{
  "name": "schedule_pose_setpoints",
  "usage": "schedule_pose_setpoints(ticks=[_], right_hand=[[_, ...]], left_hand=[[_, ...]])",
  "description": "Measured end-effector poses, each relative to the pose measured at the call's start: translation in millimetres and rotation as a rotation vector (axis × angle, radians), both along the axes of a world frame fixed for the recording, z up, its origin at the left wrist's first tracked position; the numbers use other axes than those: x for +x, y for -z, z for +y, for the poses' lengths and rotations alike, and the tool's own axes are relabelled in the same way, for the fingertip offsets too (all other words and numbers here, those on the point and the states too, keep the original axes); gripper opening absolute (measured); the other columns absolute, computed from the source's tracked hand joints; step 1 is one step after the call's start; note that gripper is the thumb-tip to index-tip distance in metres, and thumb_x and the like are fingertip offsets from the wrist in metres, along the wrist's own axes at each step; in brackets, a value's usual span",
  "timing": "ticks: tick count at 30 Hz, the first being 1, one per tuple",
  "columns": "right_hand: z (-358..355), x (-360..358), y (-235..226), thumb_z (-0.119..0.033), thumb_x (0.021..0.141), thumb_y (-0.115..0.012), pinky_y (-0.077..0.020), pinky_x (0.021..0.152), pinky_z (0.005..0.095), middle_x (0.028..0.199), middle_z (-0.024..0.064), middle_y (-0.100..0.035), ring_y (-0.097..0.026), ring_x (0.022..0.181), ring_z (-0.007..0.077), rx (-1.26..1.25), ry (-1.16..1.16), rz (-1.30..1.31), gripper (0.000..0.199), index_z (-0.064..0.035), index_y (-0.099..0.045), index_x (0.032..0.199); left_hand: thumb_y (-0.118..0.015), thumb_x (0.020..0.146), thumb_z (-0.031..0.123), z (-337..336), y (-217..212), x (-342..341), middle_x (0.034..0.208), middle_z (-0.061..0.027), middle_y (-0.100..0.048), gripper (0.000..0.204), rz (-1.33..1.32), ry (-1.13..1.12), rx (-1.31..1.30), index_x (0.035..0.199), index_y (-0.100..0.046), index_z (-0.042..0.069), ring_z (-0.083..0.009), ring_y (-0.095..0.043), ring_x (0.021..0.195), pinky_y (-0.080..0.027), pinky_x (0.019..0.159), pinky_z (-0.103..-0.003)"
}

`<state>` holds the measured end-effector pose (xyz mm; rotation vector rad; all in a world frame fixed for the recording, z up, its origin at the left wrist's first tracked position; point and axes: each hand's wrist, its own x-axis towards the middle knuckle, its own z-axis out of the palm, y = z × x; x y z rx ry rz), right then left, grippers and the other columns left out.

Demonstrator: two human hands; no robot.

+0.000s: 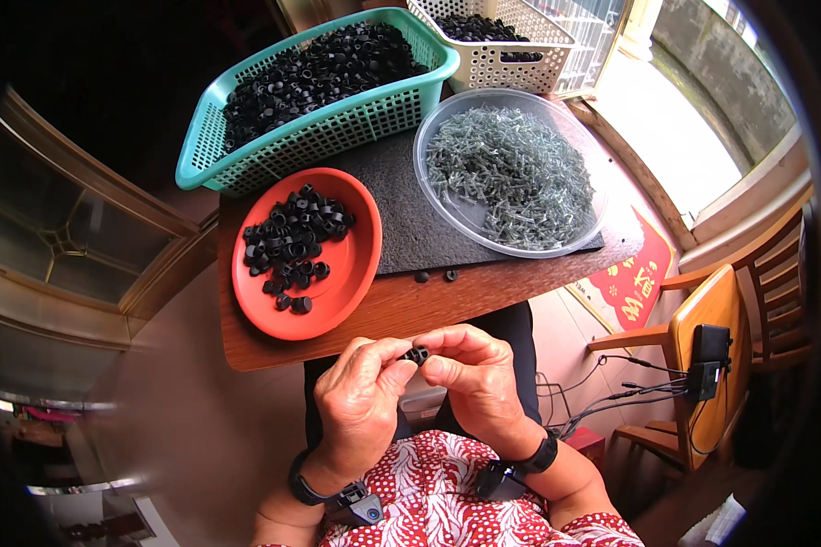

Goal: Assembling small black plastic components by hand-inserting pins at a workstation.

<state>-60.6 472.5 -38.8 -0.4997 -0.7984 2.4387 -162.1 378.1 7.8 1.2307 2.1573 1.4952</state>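
Wooden table (401, 305) surface is seen from above, with a dark mat (410, 210) laid across its far part. On the left of the table an orange plate (351, 273) is set, loaded with small black plastic parts (294, 242). Behind it, a teal basket (274, 150) is filled with more black pieces, and a white basket (497, 55) with similar contents is placed at the far edge. A clear round dish (470, 214) heaped with grey metal screws (511, 173) is positioned on the right of the mat. Two loose black pieces (436, 274) are left on the wood just in front of the mat. A wooden chair (711, 365) carrying a dark device and cables is located to the right, beside the table.

Both hands are raised below the table's near edge, clear of everything on it. A small black part (417, 355) is pinched between the fingertips of the left hand (360, 401) and the right hand (474, 374); both are closed around it, thumbs meeting beneath. Whether a screw is also held cannot be told. The part is located between the two hands, above the lap.
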Motion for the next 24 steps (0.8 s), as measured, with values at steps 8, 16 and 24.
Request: schedule_pose_setpoints(ticks=[8,16,24], right_hand=[[-6.8,-1.7,-4.5,0.009,0.077,-0.066,-0.0497,0.073,0.0226,0.093,0.0072,-0.063,-0.060,0.083,0.0113,0.310,0.155,-0.056,0.023,0.0038,-0.064,0.100],[-8.1,-1.4,-3.6,0.011,0.072,-0.069,-0.0489,0.073,0.0245,0.091,0.0097,-0.062,-0.058,0.084,0.0131,0.447,0.236,-0.014,0.021,0.0048,-0.066,0.093],[-6.1,2.5,-2.9,0.011,0.072,-0.069,-0.0488,0.073,0.0243,0.091,0.0101,-0.062,-0.059,0.084,0.0134,0.422,0.210,0.003,0.022,0.0054,-0.065,0.093]], left_hand=[[-0.063,0.080,-0.007,-3.5,0.6,-1.4,0.086,-0.0085,-0.058,0.013,-0.238,0.037,0.093,0.093,-0.063,-0.006,-0.0109,-0.058,0.066,-0.052,0.055,-0.022],[-0.067,0.077,-0.007,-4.9,-0.6,-2.3,0.084,-0.0103,-0.060,0.014,-0.057,0.069,0.105,0.090,-0.064,-0.005,-0.0130,-0.059,0.067,-0.053,0.054,-0.023],[-0.070,0.077,0.000,-4.8,-3.5,-2.3,0.083,-0.0107,-0.061,0.015,0.030,0.092,0.076,0.090,-0.064,-0.004,-0.0132,-0.059,0.064,-0.052,0.053,-0.023]])
